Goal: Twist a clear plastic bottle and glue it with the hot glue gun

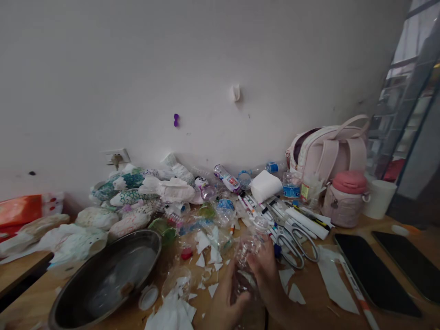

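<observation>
Both my hands hold a clear plastic bottle (248, 250) low in the middle of the view, over a wooden table (309, 293). My left hand (223, 305) grips the bottle's lower part from the left, thumb across it. My right hand (266, 275) wraps the bottle from the right, fingers curled on its side. The bottle tilts away from me, neck toward the wall. White paper scraps (206, 256) lie just left of it and a pair of scissors (292, 240) just right.
A dark metal bowl (103, 279) sits at the front left. Crumpled cloths and plastic bottles pile up along the wall. Markers and paper rolls (302, 217), a pink backpack (326, 151), a pink flask (345, 199), a white cup (378, 198) and two dark phones (374, 270) lie at the right.
</observation>
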`<state>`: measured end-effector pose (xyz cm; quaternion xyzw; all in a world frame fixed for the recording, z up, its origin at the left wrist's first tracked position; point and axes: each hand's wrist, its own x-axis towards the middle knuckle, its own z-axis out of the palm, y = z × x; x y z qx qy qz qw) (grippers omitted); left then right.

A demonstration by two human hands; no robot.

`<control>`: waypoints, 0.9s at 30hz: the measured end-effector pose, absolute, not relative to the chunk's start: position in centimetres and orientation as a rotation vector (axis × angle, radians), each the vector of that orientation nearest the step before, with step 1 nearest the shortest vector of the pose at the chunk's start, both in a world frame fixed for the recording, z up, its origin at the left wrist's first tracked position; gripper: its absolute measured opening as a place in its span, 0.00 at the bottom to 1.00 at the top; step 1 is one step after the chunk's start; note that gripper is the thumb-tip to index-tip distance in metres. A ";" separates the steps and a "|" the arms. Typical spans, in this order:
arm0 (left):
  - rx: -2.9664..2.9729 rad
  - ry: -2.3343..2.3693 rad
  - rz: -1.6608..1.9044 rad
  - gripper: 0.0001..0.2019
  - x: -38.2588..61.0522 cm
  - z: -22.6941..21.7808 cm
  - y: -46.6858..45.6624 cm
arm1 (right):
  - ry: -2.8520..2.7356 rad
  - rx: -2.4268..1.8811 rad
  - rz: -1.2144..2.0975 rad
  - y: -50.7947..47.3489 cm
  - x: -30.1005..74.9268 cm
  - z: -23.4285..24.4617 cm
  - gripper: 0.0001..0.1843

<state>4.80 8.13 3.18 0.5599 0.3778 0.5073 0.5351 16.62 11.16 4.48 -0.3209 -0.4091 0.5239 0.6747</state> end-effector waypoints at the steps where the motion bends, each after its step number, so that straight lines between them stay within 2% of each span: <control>1: 1.345 0.914 1.210 0.33 5.0 3.3 8.2 | -0.915 -0.764 1.151 11.2 16.8 4.6 0.35; 4: 1.227 0.938 1.327 0.34 5.7 3.2 8.6 | -0.880 -0.753 1.081 11.8 17.4 4.9 0.33; 10: 0.996 0.863 1.369 0.27 5.6 4.2 9.1 | -0.912 -0.759 1.101 12.4 17.9 5.9 0.27; 13: 1.014 0.919 1.348 0.27 5.2 4.4 9.0 | -0.829 -0.724 1.163 12.2 17.7 6.1 0.28; 17: 1.101 0.989 1.406 0.27 5.3 4.0 9.0 | -0.769 -0.544 1.285 12.6 17.4 5.7 0.36; 22: 1.104 0.942 1.485 0.26 5.8 3.4 9.2 | -0.890 -0.463 1.238 12.4 17.7 6.5 0.25; 27: 1.129 1.014 1.514 0.29 6.2 3.3 8.6 | -0.925 -0.440 1.327 11.2 17.9 8.1 0.31</control>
